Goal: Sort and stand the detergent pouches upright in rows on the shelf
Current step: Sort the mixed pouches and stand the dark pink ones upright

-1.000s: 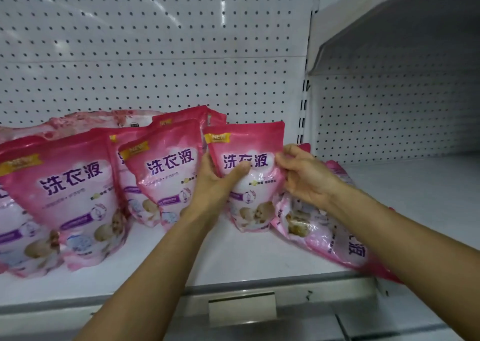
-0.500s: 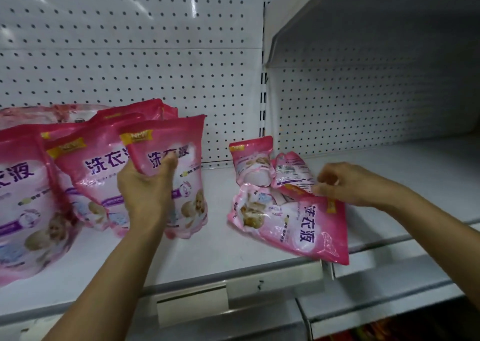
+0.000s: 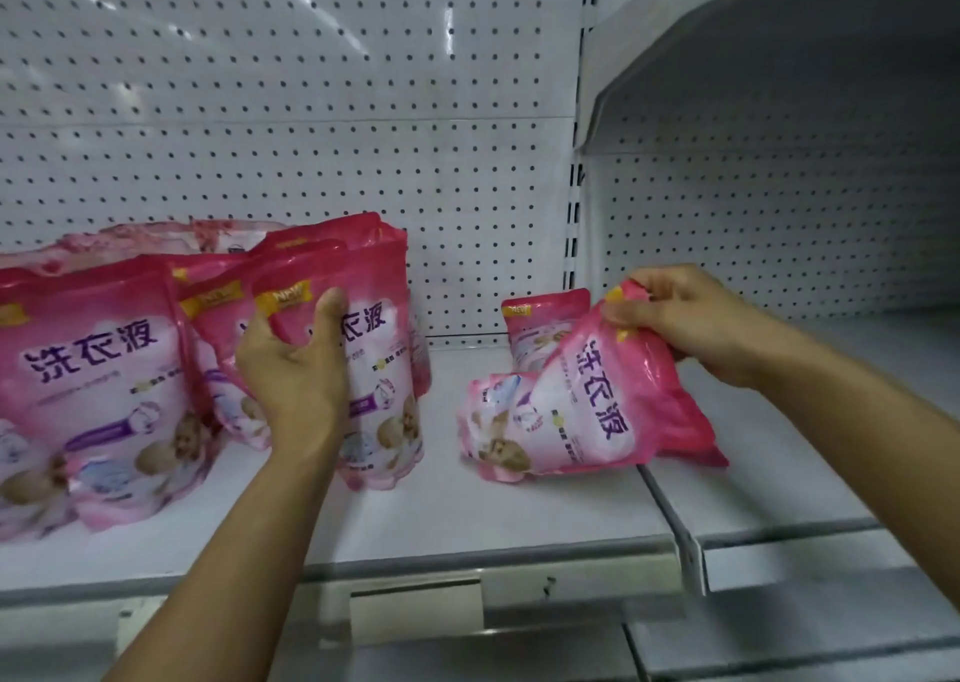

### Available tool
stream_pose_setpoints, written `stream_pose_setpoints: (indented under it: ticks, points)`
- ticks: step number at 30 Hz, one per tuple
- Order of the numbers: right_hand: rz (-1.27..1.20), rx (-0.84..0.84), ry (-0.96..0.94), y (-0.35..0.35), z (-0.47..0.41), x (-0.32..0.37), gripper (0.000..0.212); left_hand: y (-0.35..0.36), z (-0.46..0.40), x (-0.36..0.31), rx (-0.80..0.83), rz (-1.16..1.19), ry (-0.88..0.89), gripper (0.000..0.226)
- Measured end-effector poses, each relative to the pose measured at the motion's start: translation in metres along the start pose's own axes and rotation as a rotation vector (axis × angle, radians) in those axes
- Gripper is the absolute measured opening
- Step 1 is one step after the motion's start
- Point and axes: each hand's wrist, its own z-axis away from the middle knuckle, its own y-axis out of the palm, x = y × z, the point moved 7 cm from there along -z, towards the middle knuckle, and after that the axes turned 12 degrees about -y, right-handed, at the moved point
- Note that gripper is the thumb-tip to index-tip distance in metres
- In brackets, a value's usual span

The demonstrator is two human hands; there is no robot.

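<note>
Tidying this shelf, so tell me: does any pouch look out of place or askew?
Yes. The tilted pouch in the right hand lies on its side, apart from the upright row steadied by the left hand. Another small pouch stands alone behind it.

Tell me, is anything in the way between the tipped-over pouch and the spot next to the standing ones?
Nothing visible blocks it. The right hand grips the tilted pouch by its top, and bare shelf lies between it and the upright pouch the left hand steadies. A small pouch stands behind, out of that path.
</note>
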Motion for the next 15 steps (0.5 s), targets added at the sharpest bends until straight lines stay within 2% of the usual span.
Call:
stream_pose_setpoints:
  ticks: [5, 7, 11, 13, 15]
  points:
    - [-0.013, 0.049, -0.12, 0.057, -0.062, 0.056, 0.021, -0.002, -0.003, -0.005, 0.047, -0.062, -0.002, 0.018]
    - [-0.059, 0.08, -0.114, 0.081, -0.082, 0.069, 0.018, -0.001, -0.005, -0.007, 0.083, -0.109, -0.012, 0.018]
    - [-0.111, 0.062, -0.045, 0.111, -0.108, 0.074, 0.007, 0.003, 0.003, -0.02, 0.179, -0.199, 0.075, 0.029]
    - [-0.124, 0.045, -0.002, 0.119, -0.114, 0.066, 0.012, 0.003, 0.007, -0.019, 0.222, -0.2, 0.081, 0.032]
    - [-0.184, 0.068, 0.043, 0.123, -0.116, 0.052, 0.025, 0.002, 0.009, -0.017, 0.242, -0.219, 0.074, 0.041]
